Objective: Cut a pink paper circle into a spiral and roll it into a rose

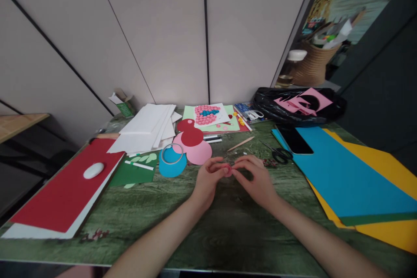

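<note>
A small pink paper coil [228, 171] is held between my two hands over the middle of the table. My left hand [207, 182] pinches its left side, thumb against the fingers. On the other side, the thumb and fingertips of my right hand [257, 179] close on its edge. Just beyond the hands lies a thin wooden stick [240, 143]. Black scissors [280, 153] rest to the right of them. Pink paper circles [200, 153], a red paper circle [192, 136] and a blue paper circle [172, 168] with a roll of tape [172, 148] on it lie to the left.
Red paper [58, 191] with a white oval object [93, 170] lies left, near a white paper stack [146, 121]. A sheet covered in pink and blue rolled pieces [208, 115] is at the back. Blue sheets [352, 173], a phone [295, 140] and a black bag [267, 100] are right.
</note>
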Tool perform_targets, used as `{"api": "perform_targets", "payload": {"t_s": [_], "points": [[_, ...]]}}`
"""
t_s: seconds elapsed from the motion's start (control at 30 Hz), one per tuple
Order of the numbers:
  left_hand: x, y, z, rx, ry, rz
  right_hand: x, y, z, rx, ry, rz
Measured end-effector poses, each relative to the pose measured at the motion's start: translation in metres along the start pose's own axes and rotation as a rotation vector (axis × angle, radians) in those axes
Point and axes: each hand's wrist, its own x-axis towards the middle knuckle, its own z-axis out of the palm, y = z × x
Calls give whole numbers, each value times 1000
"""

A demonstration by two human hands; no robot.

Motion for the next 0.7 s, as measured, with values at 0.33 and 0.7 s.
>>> {"api": "perform_targets", "payload": {"t_s": [0.33, 0.7], "points": [[-3, -2, 1, 205, -35, 121, 0, -1, -1, -17, -3, 28], [-3, -1, 0, 419, -93, 226, -1, 1, -3, -146, 41, -42]]}}
